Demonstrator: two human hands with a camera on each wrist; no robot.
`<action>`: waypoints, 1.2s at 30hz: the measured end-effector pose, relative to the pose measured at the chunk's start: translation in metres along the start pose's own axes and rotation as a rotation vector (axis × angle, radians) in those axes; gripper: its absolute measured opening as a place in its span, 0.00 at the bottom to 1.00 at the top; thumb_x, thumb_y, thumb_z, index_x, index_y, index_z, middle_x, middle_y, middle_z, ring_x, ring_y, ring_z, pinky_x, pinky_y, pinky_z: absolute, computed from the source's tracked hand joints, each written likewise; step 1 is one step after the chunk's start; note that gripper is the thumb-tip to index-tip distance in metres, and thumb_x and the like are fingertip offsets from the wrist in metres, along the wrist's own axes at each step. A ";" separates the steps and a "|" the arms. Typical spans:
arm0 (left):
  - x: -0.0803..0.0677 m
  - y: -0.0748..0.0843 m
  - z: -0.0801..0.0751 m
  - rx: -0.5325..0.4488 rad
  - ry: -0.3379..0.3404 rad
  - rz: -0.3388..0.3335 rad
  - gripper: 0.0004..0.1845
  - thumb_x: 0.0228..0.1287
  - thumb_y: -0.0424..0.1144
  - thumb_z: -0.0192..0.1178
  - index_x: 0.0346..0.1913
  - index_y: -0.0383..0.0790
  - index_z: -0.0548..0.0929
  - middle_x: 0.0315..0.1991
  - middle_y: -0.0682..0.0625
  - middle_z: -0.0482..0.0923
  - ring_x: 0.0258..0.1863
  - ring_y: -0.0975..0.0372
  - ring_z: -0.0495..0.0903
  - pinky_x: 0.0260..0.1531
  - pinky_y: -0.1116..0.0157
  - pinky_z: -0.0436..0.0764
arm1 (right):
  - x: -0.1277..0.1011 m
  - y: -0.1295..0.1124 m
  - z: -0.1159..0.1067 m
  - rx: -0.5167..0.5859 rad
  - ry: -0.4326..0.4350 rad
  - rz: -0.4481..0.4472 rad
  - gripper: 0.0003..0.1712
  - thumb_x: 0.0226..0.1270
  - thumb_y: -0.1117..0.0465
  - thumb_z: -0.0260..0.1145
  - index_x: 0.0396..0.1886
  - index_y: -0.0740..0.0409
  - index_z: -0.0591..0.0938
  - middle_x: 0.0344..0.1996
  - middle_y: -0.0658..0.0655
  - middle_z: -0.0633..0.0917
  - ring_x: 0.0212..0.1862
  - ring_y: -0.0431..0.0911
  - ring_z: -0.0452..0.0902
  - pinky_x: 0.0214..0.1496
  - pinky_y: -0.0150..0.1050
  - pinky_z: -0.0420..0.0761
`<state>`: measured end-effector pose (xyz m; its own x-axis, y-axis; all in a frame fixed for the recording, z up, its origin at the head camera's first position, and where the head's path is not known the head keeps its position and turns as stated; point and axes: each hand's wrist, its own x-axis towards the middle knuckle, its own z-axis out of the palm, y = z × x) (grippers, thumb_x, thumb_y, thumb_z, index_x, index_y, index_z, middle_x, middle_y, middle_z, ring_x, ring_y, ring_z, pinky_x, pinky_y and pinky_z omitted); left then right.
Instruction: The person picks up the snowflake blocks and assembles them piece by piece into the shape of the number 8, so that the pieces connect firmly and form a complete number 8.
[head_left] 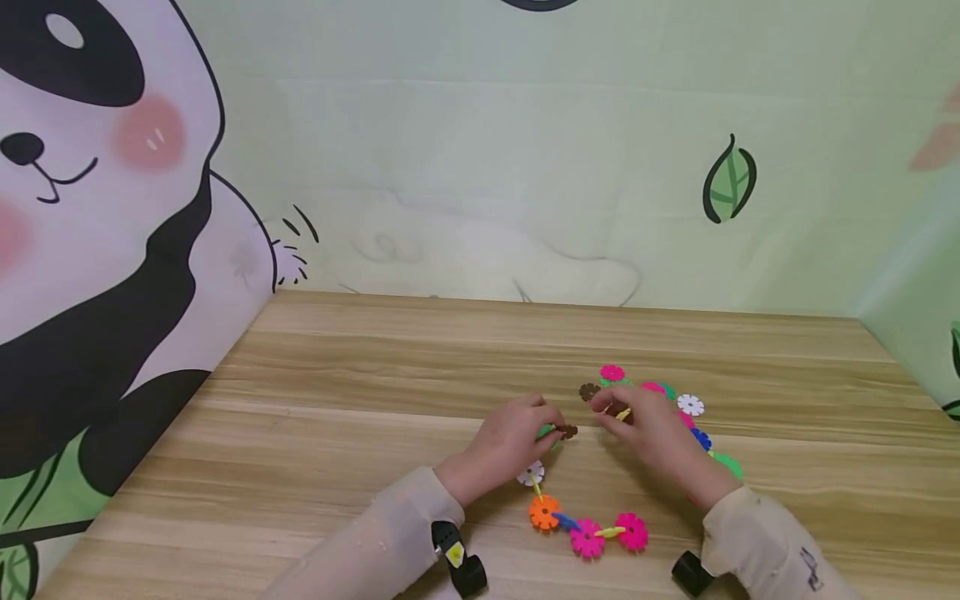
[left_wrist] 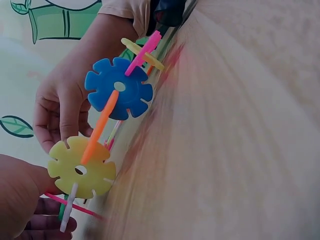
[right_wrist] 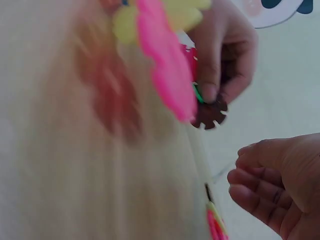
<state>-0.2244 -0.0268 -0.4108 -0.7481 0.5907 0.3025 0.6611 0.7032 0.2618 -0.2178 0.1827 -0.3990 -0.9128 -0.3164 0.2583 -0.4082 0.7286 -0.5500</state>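
**Two hands meet at the open gap of a snowflake-disc chain**

The left hand (head_left: 508,446) pinches a brown disc (head_left: 567,431) at one end of the disc chain (head_left: 587,533) — probably to steady that end. Just right of it, the right hand (head_left: 651,433) curls its fingers round something by the chain's other end; exactly what it grips I cannot tell. The chain loops on the wooden table (head_left: 337,400), well clear of its edges — open room all round.

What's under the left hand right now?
Under the left hand a green disc peeks out, with a brown disc pinched at the fingertips. A white disc lies just below the wrist on the table. The palm hides the rest.
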 end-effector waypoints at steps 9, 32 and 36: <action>-0.001 0.001 0.001 0.019 0.002 0.000 0.05 0.62 0.41 0.64 0.39 0.46 0.86 0.34 0.52 0.81 0.30 0.66 0.78 0.30 0.73 0.76 | 0.000 0.013 -0.017 -0.132 0.023 0.066 0.08 0.60 0.66 0.68 0.39 0.63 0.83 0.34 0.56 0.85 0.34 0.46 0.78 0.33 0.36 0.76; -0.001 0.003 0.001 0.027 0.003 -0.008 0.05 0.63 0.42 0.63 0.39 0.46 0.86 0.34 0.53 0.81 0.29 0.66 0.78 0.29 0.74 0.76 | 0.003 0.030 -0.008 -0.128 -0.029 0.132 0.16 0.58 0.61 0.71 0.42 0.66 0.81 0.34 0.59 0.80 0.32 0.45 0.70 0.36 0.37 0.73; -0.001 0.003 0.002 0.039 -0.002 -0.013 0.06 0.64 0.42 0.63 0.40 0.46 0.85 0.34 0.54 0.81 0.29 0.66 0.78 0.28 0.74 0.76 | 0.004 0.032 -0.009 -0.075 -0.035 0.151 0.12 0.59 0.65 0.69 0.42 0.64 0.78 0.32 0.56 0.81 0.31 0.44 0.70 0.33 0.34 0.72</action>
<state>-0.2213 -0.0250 -0.4119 -0.7569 0.5817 0.2978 0.6484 0.7257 0.2303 -0.2345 0.2101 -0.4086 -0.9642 -0.2195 0.1490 -0.2652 0.8125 -0.5191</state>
